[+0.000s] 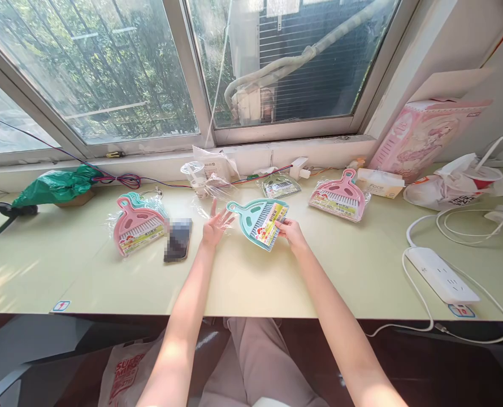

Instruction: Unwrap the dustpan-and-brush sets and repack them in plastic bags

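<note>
My right hand (291, 233) grips the lower right edge of a mint-green mini dustpan and brush set (257, 221), holding it tilted above the table. Its grey bristles and a yellow printed label face up. At its handle end, my left hand (217, 224) is open with fingers spread. Crinkled clear plastic film (213, 195) lies around those fingers; whether they touch it all over, I cannot tell. Left of my hands is a stack of wrapped dustpan sets (139, 223), pink on top with green beneath. Another wrapped pink set (340, 195) rests to the right.
A phone (177, 240) lies left of my left arm. Behind are a lidded cup (197, 180) and a flat clear-wrapped packet (280, 185). A white power strip (442, 276) with looping cables sits at right, near a tissue pack (380, 182). A green plastic bag (56, 186) stands far left.
</note>
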Motion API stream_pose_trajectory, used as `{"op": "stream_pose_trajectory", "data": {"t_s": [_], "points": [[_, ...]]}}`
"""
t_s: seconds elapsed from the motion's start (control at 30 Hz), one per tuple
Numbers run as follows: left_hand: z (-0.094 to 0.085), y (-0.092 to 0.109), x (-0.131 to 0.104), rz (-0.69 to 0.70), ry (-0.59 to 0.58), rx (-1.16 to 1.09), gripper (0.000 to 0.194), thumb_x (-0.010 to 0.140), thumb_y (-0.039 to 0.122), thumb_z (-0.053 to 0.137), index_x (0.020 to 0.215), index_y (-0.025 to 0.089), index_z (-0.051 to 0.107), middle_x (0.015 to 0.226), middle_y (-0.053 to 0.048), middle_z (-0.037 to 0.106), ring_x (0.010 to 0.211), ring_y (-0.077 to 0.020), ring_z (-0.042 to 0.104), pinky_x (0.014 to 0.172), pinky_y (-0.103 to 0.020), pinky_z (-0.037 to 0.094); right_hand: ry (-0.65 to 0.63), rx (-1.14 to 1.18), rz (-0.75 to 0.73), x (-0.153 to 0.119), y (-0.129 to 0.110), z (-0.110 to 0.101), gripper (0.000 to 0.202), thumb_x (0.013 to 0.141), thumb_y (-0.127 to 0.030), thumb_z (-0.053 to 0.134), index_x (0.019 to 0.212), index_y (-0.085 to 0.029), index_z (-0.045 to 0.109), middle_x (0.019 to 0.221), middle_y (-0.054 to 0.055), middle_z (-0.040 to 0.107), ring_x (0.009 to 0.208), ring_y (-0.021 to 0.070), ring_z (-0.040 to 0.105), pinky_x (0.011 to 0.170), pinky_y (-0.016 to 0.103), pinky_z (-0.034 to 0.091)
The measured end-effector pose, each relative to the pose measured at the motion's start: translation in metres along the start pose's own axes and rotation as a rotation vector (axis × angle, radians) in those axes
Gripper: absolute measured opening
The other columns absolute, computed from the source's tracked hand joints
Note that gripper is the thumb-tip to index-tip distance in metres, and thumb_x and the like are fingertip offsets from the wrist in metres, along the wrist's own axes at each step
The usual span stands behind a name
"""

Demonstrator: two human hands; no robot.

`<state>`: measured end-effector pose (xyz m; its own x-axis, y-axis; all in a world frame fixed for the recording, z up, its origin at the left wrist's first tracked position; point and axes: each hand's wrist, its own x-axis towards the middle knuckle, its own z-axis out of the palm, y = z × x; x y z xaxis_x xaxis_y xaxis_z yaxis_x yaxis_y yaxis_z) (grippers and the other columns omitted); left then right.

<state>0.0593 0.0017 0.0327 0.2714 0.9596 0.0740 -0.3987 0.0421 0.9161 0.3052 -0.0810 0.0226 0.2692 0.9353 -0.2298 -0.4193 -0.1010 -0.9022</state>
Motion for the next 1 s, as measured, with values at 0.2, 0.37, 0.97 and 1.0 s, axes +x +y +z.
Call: {"op": "stream_pose_trajectory", "data": {"t_s": [0.2,0.37,0.97,1.0], "points": [[0.006,0.006,-0.005,0.035,-0.063,-0.174,0.073,0.088,0.019,0.038,0.154,0.034,0.010,0.146,-0.010,0.047,0.127,-0.0262,0.053,0.102,-0.055,0.040,0.031,-0.008,0.016,0.004,-0.002,-0.009,0.015,0.062,-0.014,0.077,0.075,-0.013,0.070,0.074,0.007,0.074,0.068,0.0210,0.071,0.061,0.031,0.061],[0.000,0.007,-0.003,0.011,-0.079,-0.355,0.074,0.085,0.016,0.045,0.152,0.038,0.022,0.150,-0.009,0.042,0.131,-0.0295,0.048,0.106,-0.056,0.035,0.019,-0.044,0.021,0.008,0.000,-0.015,0.014,0.065,-0.015,0.076,0.077,-0.014,0.069,0.077,0.008,0.075,0.073,0.0225,0.072,0.066,0.033,0.061],[0.006,-0.028,-0.007,-0.290,-0.492,-0.049,0.076,0.069,0.016,0.077,0.138,0.028,0.048,0.127,-0.009,0.062,0.119,-0.0297,0.058,0.101,-0.046,0.043,-0.010,0.080,-0.060,0.004,0.018,0.010,0.016,0.071,-0.020,0.076,0.084,-0.015,0.068,0.090,0.008,0.074,0.080,0.0203,0.071,0.074,0.034,0.060],[0.006,-0.029,-0.007,-0.290,-0.503,-0.064,0.077,0.067,0.019,0.079,0.138,0.028,0.048,0.128,-0.009,0.062,0.119,-0.0310,0.057,0.101,-0.047,0.043,-0.007,0.088,-0.072,0.003,0.018,0.011,0.016,0.071,-0.020,0.075,0.084,-0.015,0.068,0.091,0.008,0.074,0.081,0.0202,0.071,0.075,0.034,0.060]]}}
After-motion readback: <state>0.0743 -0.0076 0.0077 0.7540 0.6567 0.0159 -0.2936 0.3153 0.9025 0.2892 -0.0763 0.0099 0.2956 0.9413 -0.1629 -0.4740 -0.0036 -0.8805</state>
